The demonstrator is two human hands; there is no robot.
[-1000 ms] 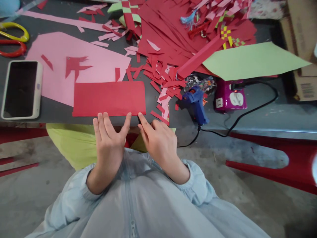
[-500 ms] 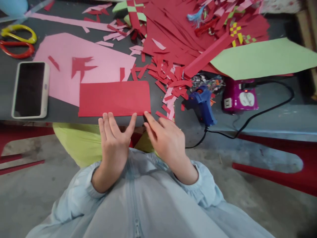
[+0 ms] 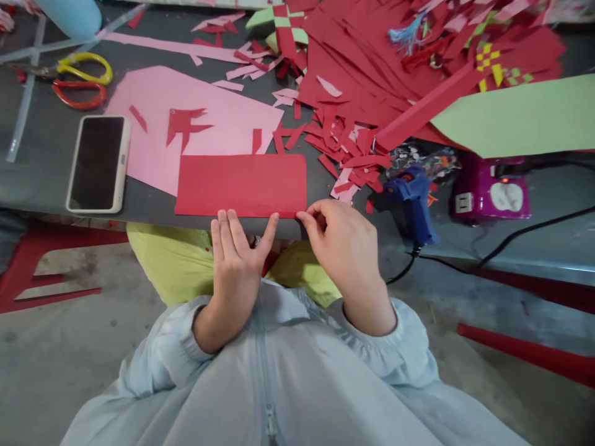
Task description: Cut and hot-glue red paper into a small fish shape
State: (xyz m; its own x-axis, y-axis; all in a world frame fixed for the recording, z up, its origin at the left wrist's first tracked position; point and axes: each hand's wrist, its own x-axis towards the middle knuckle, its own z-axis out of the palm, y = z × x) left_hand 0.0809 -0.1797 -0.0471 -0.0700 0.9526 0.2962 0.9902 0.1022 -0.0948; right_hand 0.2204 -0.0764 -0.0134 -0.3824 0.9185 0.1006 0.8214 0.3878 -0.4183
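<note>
A red sheet of paper (image 3: 242, 186) lies flat along the near edge of the table, its near side marked by a narrow crease or fold. My left hand (image 3: 238, 266) is open, fingers stretched forward and thumb spread, with the fingertips resting at that near edge. At the near right corner, my right hand (image 3: 346, 251) pinches the red paper between thumb and forefinger, its other fingers curled. Beneath the red paper's far side lies a larger pink sheet (image 3: 149, 93), with a few red scraps on it.
A phone (image 3: 97, 164) and scissors (image 3: 83, 80) lie to the left. Red paper scraps (image 3: 344, 142) are heaped beyond my right hand. Farther right are a blue glue gun (image 3: 416, 207), a purple power socket box (image 3: 490, 189) with a black cable, and a green sheet (image 3: 515, 118).
My right hand has gone from pointing fingers at the corner to a pinch on it. My left hand stays at the near edge. The whole view has shifted, so things appear farther right.
</note>
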